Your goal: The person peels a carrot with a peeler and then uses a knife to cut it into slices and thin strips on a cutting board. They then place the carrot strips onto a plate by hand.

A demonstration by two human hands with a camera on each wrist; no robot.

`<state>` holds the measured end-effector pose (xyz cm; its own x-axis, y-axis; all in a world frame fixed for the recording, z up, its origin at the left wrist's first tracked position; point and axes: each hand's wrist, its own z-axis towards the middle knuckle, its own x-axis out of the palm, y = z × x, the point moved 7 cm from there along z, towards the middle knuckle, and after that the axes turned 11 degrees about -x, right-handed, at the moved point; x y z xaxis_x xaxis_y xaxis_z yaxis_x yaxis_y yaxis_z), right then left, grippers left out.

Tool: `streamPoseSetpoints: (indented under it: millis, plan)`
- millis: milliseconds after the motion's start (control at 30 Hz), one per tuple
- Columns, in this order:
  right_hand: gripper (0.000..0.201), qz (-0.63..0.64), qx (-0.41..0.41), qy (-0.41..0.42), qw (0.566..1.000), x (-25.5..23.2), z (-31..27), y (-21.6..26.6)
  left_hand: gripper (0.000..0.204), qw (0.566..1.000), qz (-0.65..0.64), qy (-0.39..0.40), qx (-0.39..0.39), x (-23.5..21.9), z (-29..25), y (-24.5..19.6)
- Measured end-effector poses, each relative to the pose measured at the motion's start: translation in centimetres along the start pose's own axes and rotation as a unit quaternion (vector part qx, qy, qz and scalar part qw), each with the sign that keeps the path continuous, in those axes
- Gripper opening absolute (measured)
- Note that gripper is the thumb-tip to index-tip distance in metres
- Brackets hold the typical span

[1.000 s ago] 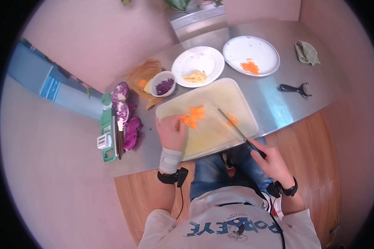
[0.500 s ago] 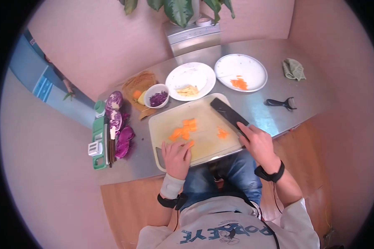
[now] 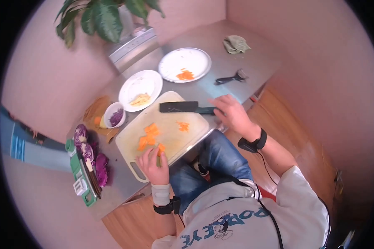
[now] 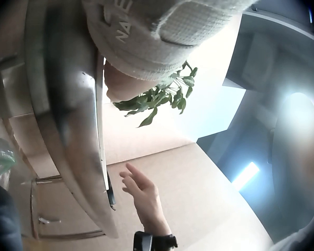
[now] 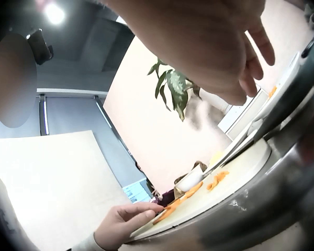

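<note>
A black-bladed knife point(image 3: 178, 107) lies flat across the far right of the cutting board point(image 3: 126, 145), its handle reaching past the board's edge. My right hand point(image 3: 235, 118) is by the handle's end, fingers loosely extended and holding nothing. At the near left of the board, my left hand point(image 3: 153, 167) pinches a small carrot piece point(image 3: 161, 147) between thumb and forefinger. Other carrot pieces point(image 3: 150, 133) are grouped just beyond those fingertips. Thin carrot strips point(image 3: 183, 126) lie farther right on the board. In the right wrist view, the left hand point(image 5: 123, 225) shows at the board's edge.
Behind the board stand a bowl of shredded purple cabbage point(image 3: 115, 118), a plate with pale strips point(image 3: 147, 81) and a plate with carrot strips point(image 3: 195, 58). A peeler point(image 3: 232, 77) and a cloth point(image 3: 236, 44) lie right. Cabbage pieces point(image 3: 100, 168) and a green slicer point(image 3: 77, 166) lie left.
My right hand laid the knife flat on the board and came off its handle. The left hand drew back from the carrot group to the single piece near the board's front. The head view turned right.
</note>
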<state>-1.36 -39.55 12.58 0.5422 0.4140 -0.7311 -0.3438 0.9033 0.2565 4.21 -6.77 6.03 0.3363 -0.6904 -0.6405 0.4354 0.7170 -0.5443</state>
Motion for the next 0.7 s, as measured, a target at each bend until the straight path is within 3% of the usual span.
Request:
streamPoseSetpoints:
  millis: [100, 167, 233, 300, 367, 400, 467, 567, 700]
  plan:
    - [0.034, -0.068, 0.083, -0.052, 0.993, -4.1, -6.5, -2.9, 0.02, 1.0, -0.007, -0.011, 0.021, 0.1, -0.1, 0.5]
    - [0.032, -0.111, 0.183, -0.008, 0.977, -5.5, -14.7, -7.0, 0.018, 0.999, -0.004, 0.017, 0.038, 0.2, -0.2, 0.1]
    - [0.033, -0.185, 0.308, 0.128, 0.925, -6.7, -26.5, -11.0, 0.02, 0.999, -0.039, -0.002, 0.021, 0.1, -0.2, 0.6]
    - [0.036, -0.239, 0.414, 0.2, 0.855, -8.7, -39.9, -12.2, 0.019, 0.997, -0.054, 0.015, 0.052, 0.4, 0.1, 0.7]
    - [0.043, -0.232, 0.551, 0.26, 0.759, -11.6, -52.2, -10.0, 0.018, 0.996, -0.06, 0.004, 0.066, 0.2, 0.0, 0.6]
    - [0.043, -0.229, 0.572, 0.264, 0.742, -12.3, -56.7, -7.2, 0.017, 0.995, -0.056, 0.009, 0.078, 0.1, 0.0, 0.4]
    - [0.043, -0.219, 0.635, 0.342, 0.657, -13.2, -64.2, -2.9, 0.017, 0.994, -0.057, 0.022, 0.087, 0.3, 0.0, 0.3]
    - [0.05, -0.166, 0.689, 0.308, 0.635, -11.9, -70.6, 3.9, 0.018, 0.995, -0.04, 0.022, 0.09, 0.8, 0.1, 1.2]
    - [0.069, -0.114, 0.764, 0.291, 0.564, -10.9, -76.8, 10.7, 0.025, 0.996, -0.018, 0.031, 0.079, 0.8, 0.5, 1.6]
